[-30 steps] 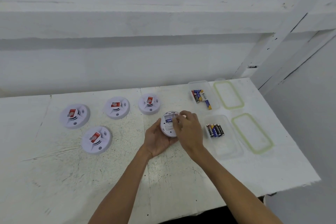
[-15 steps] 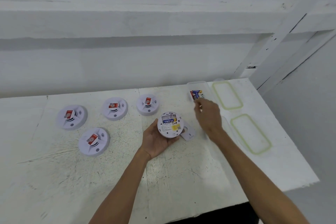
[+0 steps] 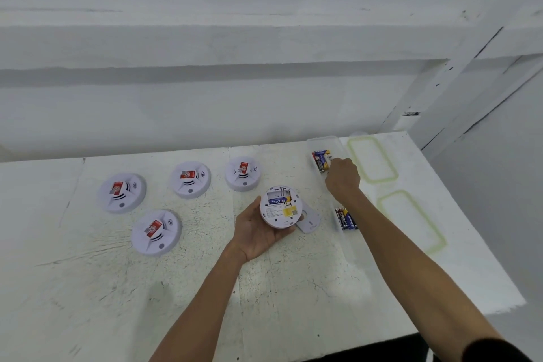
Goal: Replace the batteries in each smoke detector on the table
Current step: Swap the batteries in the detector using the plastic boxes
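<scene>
- White table [image 3: 293, 288], scuffed; its right edge slants away just past the lids, its near edge crosses under both forearms; the widest bare stretch is the near half, in front of the detectors and between the arms.
- Near container [image 3: 351, 244], clear plastic, on the right and largely hidden by the right forearm; a cluster of dark blue batteries [image 3: 346, 218] lies in it.
- Far container [image 3: 321, 139], clear plastic, near the back edge; mixed batteries [image 3: 320, 159] lie in it, blue, red and yellow.
- Two clear lids with green seals lie flat beside the containers: far lid [image 3: 371, 159], near lid [image 3: 411, 220], near the table's right edge.
- Four smoke detectors sit face up on the left, each with a red label: left detector [image 3: 122, 192], middle detector [image 3: 191, 179] and right detector [image 3: 243, 173] in a far row; front detector [image 3: 156, 232] nearer, well apart from the hands.
- Left hand [image 3: 258, 232], palm up at the table's middle, cradles the held smoke detector [image 3: 280, 210] with fingers curled round its rim; its back faces up, the battery bay open, one blue battery [image 3: 276, 201] in it.
- Right hand [image 3: 342, 178], fingers curled, over the far container with fingertips at the batteries; whether it pinches one cannot be told.
- Battery cover [image 3: 310, 219], grey, flat on the table just beside the held detector.
</scene>
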Demonstrator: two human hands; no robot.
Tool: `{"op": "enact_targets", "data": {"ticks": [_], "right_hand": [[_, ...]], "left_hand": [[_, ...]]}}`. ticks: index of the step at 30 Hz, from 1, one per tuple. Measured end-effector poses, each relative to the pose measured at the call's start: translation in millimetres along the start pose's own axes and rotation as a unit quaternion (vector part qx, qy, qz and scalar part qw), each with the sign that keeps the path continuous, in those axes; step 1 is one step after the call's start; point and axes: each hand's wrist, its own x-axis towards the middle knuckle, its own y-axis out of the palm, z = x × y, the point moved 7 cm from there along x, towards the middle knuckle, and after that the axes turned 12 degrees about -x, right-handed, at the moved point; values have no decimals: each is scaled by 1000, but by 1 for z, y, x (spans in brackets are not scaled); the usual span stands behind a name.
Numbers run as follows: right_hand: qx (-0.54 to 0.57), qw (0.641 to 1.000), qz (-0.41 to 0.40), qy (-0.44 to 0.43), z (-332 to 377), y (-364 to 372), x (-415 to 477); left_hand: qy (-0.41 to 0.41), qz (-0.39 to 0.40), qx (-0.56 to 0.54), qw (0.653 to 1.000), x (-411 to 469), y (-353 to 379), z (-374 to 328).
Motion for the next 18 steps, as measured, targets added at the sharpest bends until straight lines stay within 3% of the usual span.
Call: {"op": "enact_targets", "data": {"ticks": [8,14,18], "right_hand": [[14,1000,19,-3,2,-1,5],[60,995,-69,-32,4,-20,2],[172,978,-98,-66,14,-34,-12]], "left_hand": [[-2,14,6,1000,-1,3,1],[-13,6,-3,1000,2,-4,0],[-15,21,-15,1000,5,-7,-1]]}}
